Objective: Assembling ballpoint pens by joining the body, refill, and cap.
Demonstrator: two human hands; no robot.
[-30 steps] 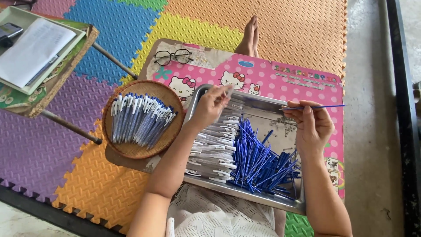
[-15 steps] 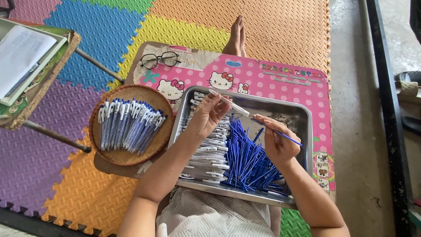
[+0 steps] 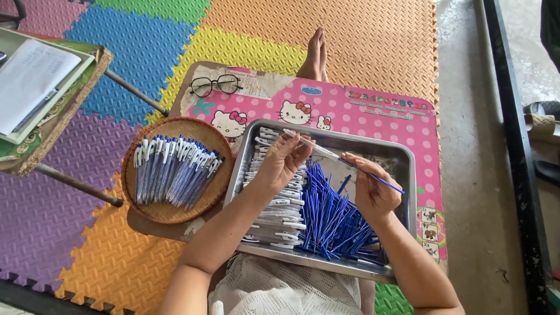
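My left hand (image 3: 282,161) holds a white pen barrel (image 3: 318,150) above a metal tray (image 3: 402,160). My right hand (image 3: 371,189) pinches a thin blue refill (image 3: 379,179), its tip at the barrel's end. In the tray lie a row of white pen barrels (image 3: 279,204) on the left and a heap of blue refills (image 3: 332,219) on the right. A round woven basket (image 3: 146,207) to the left of the tray holds several finished blue-and-white pens (image 3: 175,169).
The tray rests on a small pink patterned table (image 3: 373,111) with black-rimmed glasses (image 3: 216,85) at its far left. A bare foot (image 3: 315,55) shows beyond it. A stand with papers (image 3: 35,87) is at the left. Coloured foam mats cover the floor; bare concrete is at the right.
My right hand has brought the blue refill from the right in toward the barrel held by my left hand. The view has shifted slightly.
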